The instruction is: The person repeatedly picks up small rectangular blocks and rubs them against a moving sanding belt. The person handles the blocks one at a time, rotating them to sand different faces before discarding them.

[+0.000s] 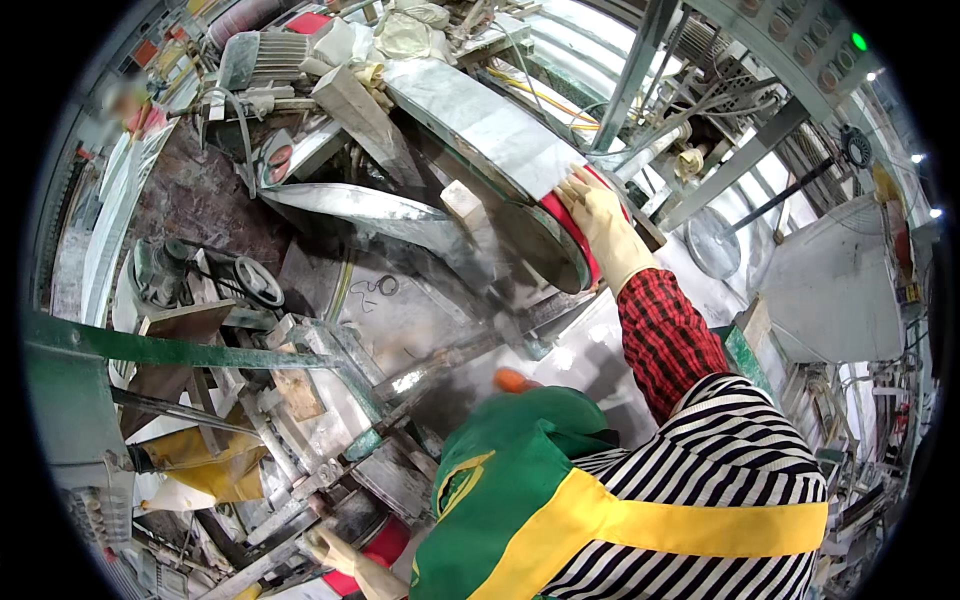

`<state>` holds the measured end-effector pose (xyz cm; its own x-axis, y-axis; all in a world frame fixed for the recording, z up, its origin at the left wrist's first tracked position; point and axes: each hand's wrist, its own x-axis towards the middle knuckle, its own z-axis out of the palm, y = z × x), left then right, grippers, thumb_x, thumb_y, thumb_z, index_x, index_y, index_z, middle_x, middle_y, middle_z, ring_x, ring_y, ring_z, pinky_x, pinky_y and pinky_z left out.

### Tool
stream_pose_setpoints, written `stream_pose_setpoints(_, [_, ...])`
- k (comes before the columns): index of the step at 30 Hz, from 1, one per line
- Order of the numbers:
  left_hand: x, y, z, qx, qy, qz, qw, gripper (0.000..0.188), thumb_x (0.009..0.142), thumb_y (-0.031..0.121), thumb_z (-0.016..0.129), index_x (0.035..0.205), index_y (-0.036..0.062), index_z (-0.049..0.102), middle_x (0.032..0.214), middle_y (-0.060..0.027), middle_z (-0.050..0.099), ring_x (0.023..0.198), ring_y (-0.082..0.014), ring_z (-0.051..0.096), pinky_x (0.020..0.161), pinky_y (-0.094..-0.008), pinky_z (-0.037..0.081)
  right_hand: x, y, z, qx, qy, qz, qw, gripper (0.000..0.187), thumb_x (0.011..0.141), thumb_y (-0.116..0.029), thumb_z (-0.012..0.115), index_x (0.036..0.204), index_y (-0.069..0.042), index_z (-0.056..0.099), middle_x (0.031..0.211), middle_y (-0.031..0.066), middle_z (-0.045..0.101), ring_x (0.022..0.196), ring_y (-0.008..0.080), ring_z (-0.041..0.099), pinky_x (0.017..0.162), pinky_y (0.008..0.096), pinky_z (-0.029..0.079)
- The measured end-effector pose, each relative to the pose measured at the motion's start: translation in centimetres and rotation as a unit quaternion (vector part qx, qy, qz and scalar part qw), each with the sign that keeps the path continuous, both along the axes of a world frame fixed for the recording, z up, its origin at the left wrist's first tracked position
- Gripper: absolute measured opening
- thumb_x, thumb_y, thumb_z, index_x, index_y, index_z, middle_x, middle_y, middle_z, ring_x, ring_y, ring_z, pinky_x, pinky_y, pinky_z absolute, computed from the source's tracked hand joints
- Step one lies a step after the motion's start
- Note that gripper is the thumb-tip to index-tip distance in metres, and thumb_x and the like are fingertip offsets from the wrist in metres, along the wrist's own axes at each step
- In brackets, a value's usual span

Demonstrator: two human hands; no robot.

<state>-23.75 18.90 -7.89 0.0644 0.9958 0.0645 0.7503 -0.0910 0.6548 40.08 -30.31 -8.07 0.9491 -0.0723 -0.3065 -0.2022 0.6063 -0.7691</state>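
My right hand (598, 215), in a cream rubber glove below a red-and-black checked sleeve, lies on the rounded end of a long machine with a wide whitish belt (485, 115). Its fingers are stretched out over the belt's red edge band (570, 235), not wrapped round anything. Down at the lower left, my left hand (350, 565), gloved alike, reaches out past my green apron (520, 480). It is beside a red curved surface (388, 545). The left fingers are small and partly hidden, so their grip does not show.
A dusty metal frame with a green bar (190, 350) stands at the left, near a motor (160, 275) and a pulley wheel (258, 282). Wooden blocks (365, 125) lean by the belt. A control panel with buttons (795, 40) hangs at the upper right, above a large grey panel (835, 285).
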Motion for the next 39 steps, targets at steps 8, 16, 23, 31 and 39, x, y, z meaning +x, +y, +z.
stream_pose_setpoints(8, [-1.4,-0.3,1.8,0.063,0.087,0.121,0.987,0.072,0.087,0.031,0.080,0.143,-0.0035,0.049,0.137,-0.0241,0.059,0.120,-0.0334,0.060,0.109,-0.0405,0.045,-9.8,1.3,-1.9,-0.065,0.025,-0.018,0.997,0.049,0.097,0.002,0.047,0.146,0.001,0.043,0.121,0.0233,0.068,0.093,0.0267,0.070,0.082,0.0341,0.059])
stream_pose_setpoints(16, [-0.1,-0.5,-1.3,0.065,0.068,0.102,0.990,0.076,0.085,0.032,0.081,0.144,-0.0018,0.048,0.136,-0.0238,0.060,0.119,-0.0325,0.060,0.108,-0.0408,0.046,-17.9,1.0,-4.5,-0.168,0.073,0.185,0.966,0.056,0.094,-0.005,0.062,0.148,-0.003,0.045,0.119,0.0202,0.069,0.093,0.0230,0.071,0.083,0.0346,0.059])
stream_pose_setpoints(23, [-0.8,-1.2,-1.4,0.078,0.057,0.112,0.989,0.079,0.083,0.034,0.083,0.145,-0.0002,0.047,0.135,-0.0235,0.061,0.118,-0.0317,0.061,0.107,-0.0410,0.046,-18.0,5.3,-4.9,-0.161,0.027,0.278,0.947,0.050,0.098,-0.004,0.056,0.147,-0.002,0.045,0.118,0.0194,0.069,0.097,0.0229,0.070,0.086,0.0355,0.059])
stream_pose_setpoints(31, [4.0,-6.5,6.4,-0.004,-0.048,0.127,0.991,0.087,0.080,0.034,0.086,0.149,0.0043,0.044,0.138,-0.0226,0.058,0.121,-0.0287,0.058,0.107,-0.0407,0.045,-22.7,15.8,-1.5,-0.119,-0.019,0.508,0.853,0.045,0.101,-0.005,0.055,0.144,0.001,0.047,0.108,0.0112,0.071,0.088,0.0147,0.066,0.077,0.0263,0.055])
stream_pose_setpoints(39, [21.7,-16.3,7.3,-0.451,-0.514,-0.121,0.719,0.045,0.097,0.009,0.065,0.141,0.0101,0.054,0.131,-0.0074,0.064,0.114,-0.0208,0.065,0.094,-0.0339,0.059,-25.3,21.4,7.8,-0.046,-0.046,0.622,0.780,0.049,0.098,-0.027,0.067,0.142,-0.009,0.055,0.109,0.0081,0.070,0.095,0.0133,0.064,0.084,0.0273,0.052])
